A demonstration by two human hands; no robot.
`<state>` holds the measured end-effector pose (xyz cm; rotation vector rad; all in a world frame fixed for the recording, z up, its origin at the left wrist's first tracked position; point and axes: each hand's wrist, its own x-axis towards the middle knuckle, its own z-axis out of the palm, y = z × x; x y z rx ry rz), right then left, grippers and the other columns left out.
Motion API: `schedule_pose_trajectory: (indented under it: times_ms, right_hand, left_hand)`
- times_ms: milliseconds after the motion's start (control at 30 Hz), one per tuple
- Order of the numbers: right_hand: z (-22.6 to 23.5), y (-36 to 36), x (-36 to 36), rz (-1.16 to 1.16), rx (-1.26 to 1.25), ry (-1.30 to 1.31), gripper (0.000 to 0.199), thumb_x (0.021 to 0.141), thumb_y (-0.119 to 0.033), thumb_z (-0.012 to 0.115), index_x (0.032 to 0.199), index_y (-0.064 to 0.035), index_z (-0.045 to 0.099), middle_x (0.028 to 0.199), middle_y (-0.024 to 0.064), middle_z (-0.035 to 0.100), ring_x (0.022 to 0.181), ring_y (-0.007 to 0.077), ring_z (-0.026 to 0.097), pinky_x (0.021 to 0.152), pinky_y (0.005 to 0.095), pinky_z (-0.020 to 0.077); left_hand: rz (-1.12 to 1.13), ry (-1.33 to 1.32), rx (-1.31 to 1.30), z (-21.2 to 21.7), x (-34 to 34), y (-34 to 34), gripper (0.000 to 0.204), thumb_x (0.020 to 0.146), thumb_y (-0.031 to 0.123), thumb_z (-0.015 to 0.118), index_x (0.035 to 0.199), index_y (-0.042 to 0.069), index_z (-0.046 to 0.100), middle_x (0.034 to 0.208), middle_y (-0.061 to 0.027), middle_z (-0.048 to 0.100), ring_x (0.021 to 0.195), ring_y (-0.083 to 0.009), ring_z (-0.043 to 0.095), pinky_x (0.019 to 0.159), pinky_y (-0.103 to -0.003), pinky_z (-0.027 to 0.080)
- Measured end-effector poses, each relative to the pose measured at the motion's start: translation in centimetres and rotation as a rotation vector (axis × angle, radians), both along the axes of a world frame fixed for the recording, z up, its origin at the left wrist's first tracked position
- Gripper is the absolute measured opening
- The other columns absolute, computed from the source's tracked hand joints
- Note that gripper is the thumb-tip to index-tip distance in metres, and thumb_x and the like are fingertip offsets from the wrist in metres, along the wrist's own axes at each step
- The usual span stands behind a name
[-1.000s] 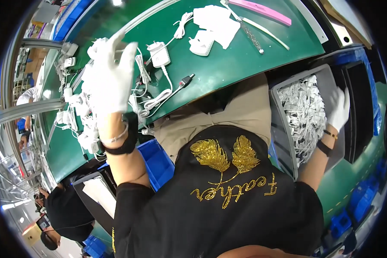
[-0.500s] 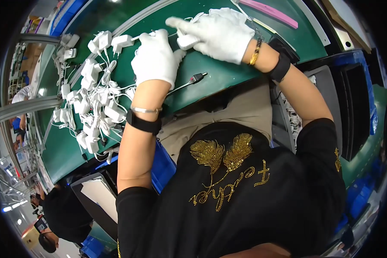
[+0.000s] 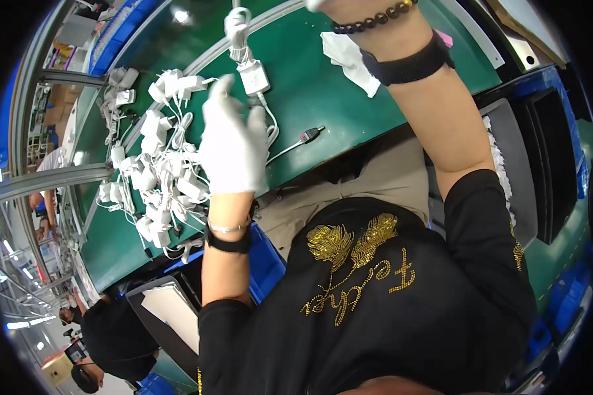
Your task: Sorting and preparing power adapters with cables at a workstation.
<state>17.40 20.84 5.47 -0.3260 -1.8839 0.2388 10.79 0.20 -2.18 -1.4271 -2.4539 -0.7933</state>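
Note:
My left hand [image 3: 230, 141], in a white glove, is at the right edge of the charger heap, with thumb and fingers apart. Just beyond its fingertips is a white power adapter [image 3: 253, 77], whose bundled white cable [image 3: 238, 33] stretches up toward the top edge. From the adapter's near end a cord [image 3: 273, 125] loops past my thumb. Right of this hand, a cable ends in a black barrel plug [image 3: 313, 133] with a red mark. My right hand [image 3: 316, 5] is reaching far forward; only a sliver of its white glove shows, and its fingers are out of view.
Many white adapters with tangled cables [image 3: 168, 164] lie left of my hand on the green tabletop [image 3: 303, 72]. A crumpled white cloth-like piece [image 3: 352, 62] lies below my right wrist. Metal frame bars [image 3: 53, 174] stand at left. A grey bin [image 3: 517, 164] is at right.
My right hand has left the spot beside my left hand and moved far forward, mostly out of the picture. My left hand has drawn slightly nearer, and the adapter and bundled cable now show plainly.

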Motion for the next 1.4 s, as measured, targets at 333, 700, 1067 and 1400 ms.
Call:
schedule_pose_trajectory:
  times_ms: [333,700,1067,1400]
  right_hand:
    - [-2.0,-3.8,10.2,0.421,-0.234,-0.074,0.039,0.088,-0.016,0.063,0.124,-0.0089,0.052,0.113,0.0144,0.062,0.083,0.0266,0.067,0.07,0.0364,0.0572]
    - [-6.8,-11.1,9.8,1.16,-1.605,0.417,0.076,0.089,0.003,0.06,0.152,-0.0065,0.019,0.123,0.0196,0.059,0.094,0.0278,0.069,0.074,0.0336,0.061]
    - [-9.1,-12.5,10.4,0.943,-1.524,0.157,0.07,0.089,0.008,0.056,0.15,-0.006,0.024,0.13,0.0223,0.055,0.106,0.0266,0.066,0.086,0.0352,0.0591]
    - [-11.8,-14.6,10.4,0.828,-1.308,0.213,0.065,0.086,0.015,0.057,0.144,-0.0042,0.036,0.128,0.0186,0.056,0.114,0.0241,0.061,0.093,0.0357,0.0565]
  left_hand:
    - [-0.021,0.163,-0.142,0.0,-3.5,4.1,0.038,0.09,0.026,0.065,0.121,0.008,0.055,0.096,-0.0189,0.066,0.086,-0.0364,0.067,0.072,-0.043,0.055]
    - [-0.335,-0.638,0.043,2.0,-1.9,2.8,0.068,0.088,0.022,0.069,0.144,0.005,0.034,0.11,-0.0217,0.066,0.093,-0.0277,0.069,0.076,-0.035,0.057]
    - [-0.465,-1.589,0.551,-2.2,2.1,-3.1,0.088,0.089,0.014,0.069,0.154,0.005,0.009,0.129,-0.0222,0.054,0.101,-0.0251,0.065,0.081,-0.033,0.058]
    - [-0.42,-1.68,0.65,-2.5,3.1,-3.7,0.075,0.095,0.02,0.063,0.154,0.011,0.018,0.139,-0.0164,0.047,0.11,-0.0236,0.06,0.081,-0.031,0.055]
